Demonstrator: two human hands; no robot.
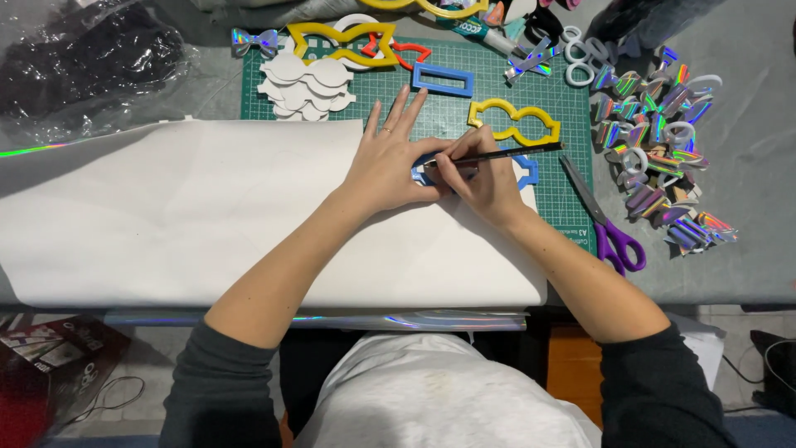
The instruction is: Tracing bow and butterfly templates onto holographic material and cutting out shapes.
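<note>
White paper sheet (207, 224) spans worktop's near edge. Left hand (385, 166) flat, fingers spread, pressing blue template (527, 170) onto sheet's far right corner; right hand (481, 178) touching it, gripping black pencil (506, 153). Purple scissors (609, 228) lie right; yellow template (514, 122) beyond.

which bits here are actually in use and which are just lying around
In use: left hand pressing blue plastic stencil on white paper sheet; right hand holding black pencil.
Lying about: purple-handled scissors, yellow plastic stencil, holographic bow pile, white card cutouts.
</note>
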